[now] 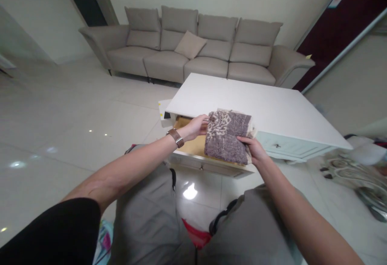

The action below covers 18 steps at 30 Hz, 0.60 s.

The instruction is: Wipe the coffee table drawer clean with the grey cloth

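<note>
A folded towel, purple-grey with a cream pattern, is held up between my two hands, over a pulled-out drawer. My left hand grips its left edge, the fingers partly hidden behind the cloth. On the right side, my right hand pinches the lower edge, with the thumb lying on the front face. The drawer belongs to a white coffee table. What shows of its inside is a yellowish bottom; the towel covers the rest.
Behind the table stands a long grey-beige sofa with a loose cushion. Beside the table's left end is a white box-like piece. A shut drawer front is at the right. An ornate silvery piece stands on the tiled floor.
</note>
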{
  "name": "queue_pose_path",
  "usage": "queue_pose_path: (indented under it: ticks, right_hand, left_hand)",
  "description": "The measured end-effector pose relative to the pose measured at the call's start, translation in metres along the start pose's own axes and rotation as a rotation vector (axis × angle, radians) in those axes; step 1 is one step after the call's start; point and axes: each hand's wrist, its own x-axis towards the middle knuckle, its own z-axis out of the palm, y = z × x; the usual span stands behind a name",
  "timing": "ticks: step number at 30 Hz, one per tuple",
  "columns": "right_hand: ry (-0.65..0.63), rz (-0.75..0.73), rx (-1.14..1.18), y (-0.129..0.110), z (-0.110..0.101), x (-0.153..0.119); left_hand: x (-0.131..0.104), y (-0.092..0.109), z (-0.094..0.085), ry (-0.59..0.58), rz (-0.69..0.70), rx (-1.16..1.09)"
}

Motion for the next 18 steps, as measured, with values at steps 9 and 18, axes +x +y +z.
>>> queue_pose_path:
  ticks: [9,18]
  right_hand:
    - [0.206,-0.392,-1.558,-0.051,-0.105,0.015]
    - [-0.51,0.124,-2.18,0.069,-0.103,0.059]
  left_hand:
    - [-0.004,-0.08,0.009,-0.303,0.158,1.394]
    - [0.01,-0.144,0.024,-0.504,0.173,1.516]
